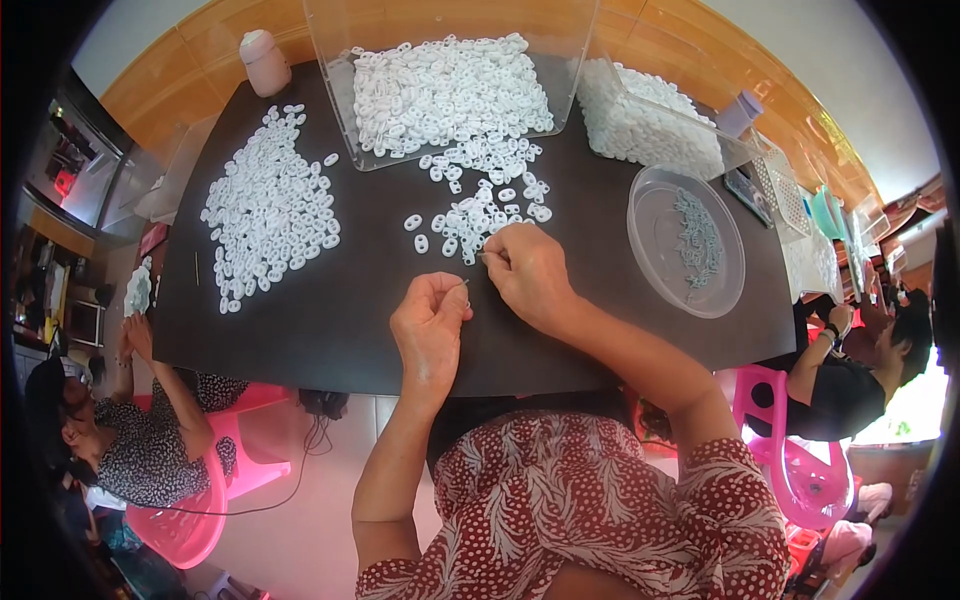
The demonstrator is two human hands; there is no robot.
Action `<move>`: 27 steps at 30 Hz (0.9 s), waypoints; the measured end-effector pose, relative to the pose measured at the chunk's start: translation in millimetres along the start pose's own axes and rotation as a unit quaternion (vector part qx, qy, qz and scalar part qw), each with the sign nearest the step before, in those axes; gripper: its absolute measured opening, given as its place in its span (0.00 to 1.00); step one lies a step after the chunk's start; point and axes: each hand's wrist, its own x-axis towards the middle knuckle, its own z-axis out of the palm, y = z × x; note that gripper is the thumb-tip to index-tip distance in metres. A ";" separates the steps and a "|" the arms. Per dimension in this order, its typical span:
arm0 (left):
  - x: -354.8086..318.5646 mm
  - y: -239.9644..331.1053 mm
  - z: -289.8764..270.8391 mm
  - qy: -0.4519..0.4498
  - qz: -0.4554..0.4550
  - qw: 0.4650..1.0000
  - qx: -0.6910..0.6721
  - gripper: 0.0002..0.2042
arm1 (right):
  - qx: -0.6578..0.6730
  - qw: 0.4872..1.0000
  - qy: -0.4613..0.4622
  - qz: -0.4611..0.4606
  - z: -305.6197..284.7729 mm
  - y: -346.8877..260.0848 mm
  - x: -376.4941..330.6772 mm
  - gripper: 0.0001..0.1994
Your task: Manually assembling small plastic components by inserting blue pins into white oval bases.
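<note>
My left hand (430, 318) is closed in a pinch near the front middle of the dark table. A thin greenish bit shows at its fingertips, too small to name. My right hand (532, 275) is closed too, its fingertips pinched at the near right edge of a small pile of white oval pieces with two holes (470, 222). What those fingers hold, if anything, is hidden. The two hands are apart. Beyond the small pile, more of the white pieces spill from a clear plastic bin (340, 110).
A big heap of white pieces (275, 205) covers the table's left. At right are a round clear dish (650, 265) of thin grey-green pieces (698, 240), a second clear bin (650, 150) and a phone (748, 195). A pink bottle (264, 64) stands back left. People sit on both sides.
</note>
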 end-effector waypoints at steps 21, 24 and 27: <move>-22.3 -1.9 5.1 -0.009 0.136 0.979 0.152 0.04 | 0.370 0.885 -0.197 0.200 -42.1 -23.2 -13.2 0.05; -25.7 0.7 6.7 -0.031 0.112 0.989 0.089 0.06 | 0.409 0.863 -0.194 0.226 -44.5 -25.5 -16.4 0.04; -28.7 5.2 6.3 -0.041 0.054 0.997 -0.041 0.07 | 0.430 0.854 -0.174 0.238 -48.6 -26.3 -18.8 0.04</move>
